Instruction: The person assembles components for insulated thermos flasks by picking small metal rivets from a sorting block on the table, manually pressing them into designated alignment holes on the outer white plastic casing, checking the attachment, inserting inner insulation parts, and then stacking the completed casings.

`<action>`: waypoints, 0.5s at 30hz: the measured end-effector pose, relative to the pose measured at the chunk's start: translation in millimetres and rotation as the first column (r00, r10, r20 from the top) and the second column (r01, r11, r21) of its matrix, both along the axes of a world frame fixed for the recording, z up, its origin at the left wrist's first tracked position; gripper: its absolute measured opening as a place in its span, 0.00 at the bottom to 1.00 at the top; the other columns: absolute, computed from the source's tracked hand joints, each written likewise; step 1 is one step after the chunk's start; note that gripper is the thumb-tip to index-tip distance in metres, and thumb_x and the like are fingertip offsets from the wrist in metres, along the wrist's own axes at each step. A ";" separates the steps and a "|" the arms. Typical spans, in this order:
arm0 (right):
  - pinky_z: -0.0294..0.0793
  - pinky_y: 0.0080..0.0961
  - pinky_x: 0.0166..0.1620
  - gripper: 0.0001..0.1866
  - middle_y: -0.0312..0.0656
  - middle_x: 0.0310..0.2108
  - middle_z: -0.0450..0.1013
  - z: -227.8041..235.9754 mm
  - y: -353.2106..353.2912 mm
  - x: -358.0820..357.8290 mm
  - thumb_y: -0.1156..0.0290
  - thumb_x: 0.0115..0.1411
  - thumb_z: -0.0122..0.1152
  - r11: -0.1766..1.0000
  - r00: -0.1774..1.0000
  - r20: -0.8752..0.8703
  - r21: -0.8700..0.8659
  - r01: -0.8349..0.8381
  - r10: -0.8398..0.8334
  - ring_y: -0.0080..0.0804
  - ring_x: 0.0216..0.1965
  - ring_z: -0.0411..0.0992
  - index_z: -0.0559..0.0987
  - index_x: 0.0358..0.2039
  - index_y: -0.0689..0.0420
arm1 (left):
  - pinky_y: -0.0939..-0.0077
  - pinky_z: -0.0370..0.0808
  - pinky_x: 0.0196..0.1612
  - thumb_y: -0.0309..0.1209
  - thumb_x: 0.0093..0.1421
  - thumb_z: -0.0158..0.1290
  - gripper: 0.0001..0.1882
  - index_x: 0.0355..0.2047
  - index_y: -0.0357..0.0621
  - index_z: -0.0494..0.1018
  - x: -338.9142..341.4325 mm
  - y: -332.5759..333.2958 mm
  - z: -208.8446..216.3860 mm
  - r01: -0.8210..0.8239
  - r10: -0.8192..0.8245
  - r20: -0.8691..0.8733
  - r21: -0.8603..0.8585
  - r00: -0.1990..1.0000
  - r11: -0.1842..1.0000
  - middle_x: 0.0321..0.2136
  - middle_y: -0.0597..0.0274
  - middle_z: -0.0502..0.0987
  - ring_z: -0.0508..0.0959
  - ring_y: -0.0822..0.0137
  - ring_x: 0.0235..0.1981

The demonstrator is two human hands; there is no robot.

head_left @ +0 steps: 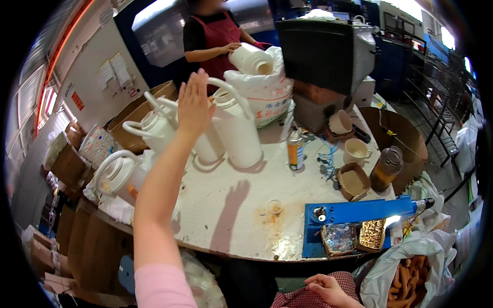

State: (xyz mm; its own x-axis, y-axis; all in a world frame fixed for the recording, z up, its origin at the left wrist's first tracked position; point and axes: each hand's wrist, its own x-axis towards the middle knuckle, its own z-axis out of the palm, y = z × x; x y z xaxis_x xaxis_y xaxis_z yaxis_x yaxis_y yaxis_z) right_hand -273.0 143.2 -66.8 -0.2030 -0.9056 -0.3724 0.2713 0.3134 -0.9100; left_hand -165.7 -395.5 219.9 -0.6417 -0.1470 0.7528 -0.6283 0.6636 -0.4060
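Observation:
My left hand is raised over the far left of the table, fingers stretched and pointing up. It is beside the looped handle of a tall white jug; whether it touches the handle I cannot tell. More white jugs with handles stand behind and left of my forearm, one white jug near the table's left edge and another white jug closer to me. Low in front of me, my right hand rests over a red checkered cloth, its fingers loosely extended and nothing seen in them.
Across the table a person in a red apron handles a white jug at a white sack. A spray can, a glass jar and a blue fixture stand rightward. A bag of brown curved pieces sits lower right.

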 end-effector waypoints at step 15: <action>0.59 0.37 0.68 0.33 0.56 0.66 0.60 10.4 -28.1 74.6 0.62 0.71 0.52 0.929 0.971 -0.017 -0.293 0.225 -0.240 0.46 0.67 0.60 0.54 0.68 0.68 | 0.70 0.68 0.28 0.25 0.57 0.63 0.10 0.29 0.38 0.71 187.1 293.8 46.3 0.122 0.134 -0.392 0.562 0.910 0.818 0.21 0.62 0.71 0.73 0.67 0.23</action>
State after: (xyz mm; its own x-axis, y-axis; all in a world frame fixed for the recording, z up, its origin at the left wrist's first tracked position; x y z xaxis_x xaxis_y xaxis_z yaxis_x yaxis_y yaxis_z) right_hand -198.5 115.1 -56.4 -0.4327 -0.8973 -0.0871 0.2550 -0.0292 -0.9665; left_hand 21.4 -101.7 266.2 -0.3039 -0.6273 0.7171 -0.6514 0.6860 0.3241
